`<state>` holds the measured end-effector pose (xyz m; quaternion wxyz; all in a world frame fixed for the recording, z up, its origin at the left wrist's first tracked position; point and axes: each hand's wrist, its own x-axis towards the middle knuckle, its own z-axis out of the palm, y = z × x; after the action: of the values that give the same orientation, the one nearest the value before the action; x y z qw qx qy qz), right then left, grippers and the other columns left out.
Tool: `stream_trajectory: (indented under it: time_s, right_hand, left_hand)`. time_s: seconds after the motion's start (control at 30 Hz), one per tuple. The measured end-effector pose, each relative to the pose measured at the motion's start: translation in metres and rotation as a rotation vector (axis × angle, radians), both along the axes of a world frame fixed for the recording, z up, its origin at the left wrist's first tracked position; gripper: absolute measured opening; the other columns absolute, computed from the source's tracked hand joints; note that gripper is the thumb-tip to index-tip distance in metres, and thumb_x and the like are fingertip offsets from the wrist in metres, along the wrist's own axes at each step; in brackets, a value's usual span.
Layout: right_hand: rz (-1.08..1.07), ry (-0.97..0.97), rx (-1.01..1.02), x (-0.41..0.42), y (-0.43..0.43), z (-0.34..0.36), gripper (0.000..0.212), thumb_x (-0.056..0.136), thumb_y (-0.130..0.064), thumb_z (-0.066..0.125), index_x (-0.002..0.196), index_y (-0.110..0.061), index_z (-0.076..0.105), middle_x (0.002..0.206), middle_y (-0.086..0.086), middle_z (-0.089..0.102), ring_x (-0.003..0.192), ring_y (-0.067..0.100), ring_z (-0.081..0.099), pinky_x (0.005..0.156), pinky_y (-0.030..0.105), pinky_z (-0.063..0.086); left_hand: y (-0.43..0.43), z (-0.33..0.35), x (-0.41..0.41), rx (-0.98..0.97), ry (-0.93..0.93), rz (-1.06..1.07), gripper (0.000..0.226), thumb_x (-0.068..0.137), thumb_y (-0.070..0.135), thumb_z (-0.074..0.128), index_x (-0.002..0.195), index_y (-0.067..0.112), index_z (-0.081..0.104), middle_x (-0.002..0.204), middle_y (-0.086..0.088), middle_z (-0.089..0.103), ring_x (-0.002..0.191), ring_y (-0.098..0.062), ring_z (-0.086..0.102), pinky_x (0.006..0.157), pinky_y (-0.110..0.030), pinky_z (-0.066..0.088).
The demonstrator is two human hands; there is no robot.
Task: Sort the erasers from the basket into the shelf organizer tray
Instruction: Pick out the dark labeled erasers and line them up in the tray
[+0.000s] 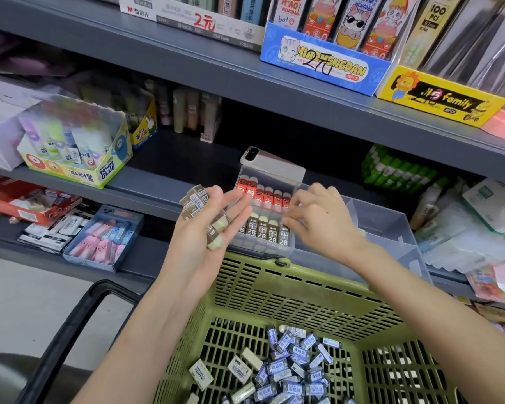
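Olive-green basket (289,290), brown-sleeved erasers (263,230), red-sleeved erasers (267,195), clear tray (388,225)

Brown erasers (263,233) in tray (385,225), blue erasers (298,365) in basket (303,275)

Grey metal shelves (187,62) stand in 3 tiers under even, bright light. The top tier carries a blue box (324,62) and a yellow box (440,97) side by side. The middle tier holds a glue box (79,167) at the left and a phone (271,161) farther right. Pale grey floor (27,293) shows at lower left.
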<state>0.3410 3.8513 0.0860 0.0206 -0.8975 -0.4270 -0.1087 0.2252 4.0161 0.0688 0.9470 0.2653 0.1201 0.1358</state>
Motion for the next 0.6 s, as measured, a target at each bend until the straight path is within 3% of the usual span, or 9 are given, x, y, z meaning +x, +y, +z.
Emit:
stream_trajectory:
  time_s: [0.13, 0.2, 0.3, 0.4, 0.47, 0.6]
  right_hand:
    - [0.009, -0.144, -0.099, -0.003, 0.008, 0.008, 0.023, 0.09, -0.033, 0.055, 0.097, -0.023, 0.075, 0.088, 0.005, 0.056, 0.088, 0.028, 0.047, 0.07, 0.032, 0.023]
    - [-0.028, -0.1, 0.146, -0.013, 0.015, 0.015, 0.016, 0.087, -0.025, 0.062, 0.093, -0.018, 0.076, 0.078, 0.006, 0.059, 0.077, 0.028, 0.049, 0.066, 0.032, 0.03]
    - [0.006, 0.191, 0.523, -0.037, 0.029, 0.029, 0.016, 0.087, -0.03, 0.061, 0.086, -0.022, 0.074, 0.073, -0.008, 0.061, 0.074, 0.017, 0.05, 0.071, 0.027, 0.037]
    - [-0.054, 0.343, 0.374, -0.057, 0.043, 0.032, 0.022, 0.082, -0.048, 0.061, 0.077, -0.029, 0.069, 0.074, -0.009, 0.065, 0.077, 0.013, 0.052, 0.073, 0.027, 0.041]
    - [-0.117, 0.388, 0.262, -0.062, 0.049, 0.029, 0.022, 0.081, -0.047, 0.063, 0.078, -0.026, 0.067, 0.072, -0.006, 0.065, 0.073, 0.011, 0.055, 0.072, 0.03, 0.045]
    - [-0.141, 0.708, 0.476, -0.061, 0.053, 0.026, 0.009, 0.078, -0.028, 0.071, 0.086, -0.025, 0.067, 0.078, -0.008, 0.065, 0.058, -0.003, 0.048, 0.059, 0.023, 0.037]
  left_hand:
    - [0.0, 0.004, 0.0, -0.21, -0.009, -0.088, 0.045, 0.08, 0.021, 0.06, 0.117, -0.003, 0.051, 0.11, -0.023, 0.067, 0.105, -0.04, 0.064, 0.086, -0.048, 0.054]
    - [0.0, 0.005, -0.001, -0.246, -0.013, -0.134, 0.047, 0.082, 0.02, 0.057, 0.121, -0.006, 0.05, 0.116, -0.026, 0.064, 0.108, -0.042, 0.062, 0.093, -0.052, 0.049]
    - [-0.001, 0.005, -0.002, -0.251, -0.039, -0.18, 0.046, 0.086, 0.019, 0.054, 0.123, -0.007, 0.048, 0.12, -0.026, 0.062, 0.111, -0.041, 0.06, 0.098, -0.055, 0.045]
    - [-0.002, 0.004, -0.002, -0.217, -0.034, -0.189, 0.044, 0.085, 0.02, 0.054, 0.121, -0.005, 0.054, 0.121, -0.022, 0.063, 0.111, -0.035, 0.062, 0.094, -0.051, 0.049]
    - [-0.002, 0.003, -0.003, -0.184, -0.031, -0.195, 0.041, 0.084, 0.021, 0.053, 0.115, -0.003, 0.064, 0.122, -0.017, 0.064, 0.111, -0.03, 0.063, 0.098, -0.047, 0.045]
    - [-0.001, 0.004, -0.004, -0.108, -0.056, -0.203, 0.036, 0.084, 0.022, 0.05, 0.104, 0.002, 0.073, 0.117, -0.015, 0.067, 0.109, -0.028, 0.064, 0.093, -0.043, 0.052]
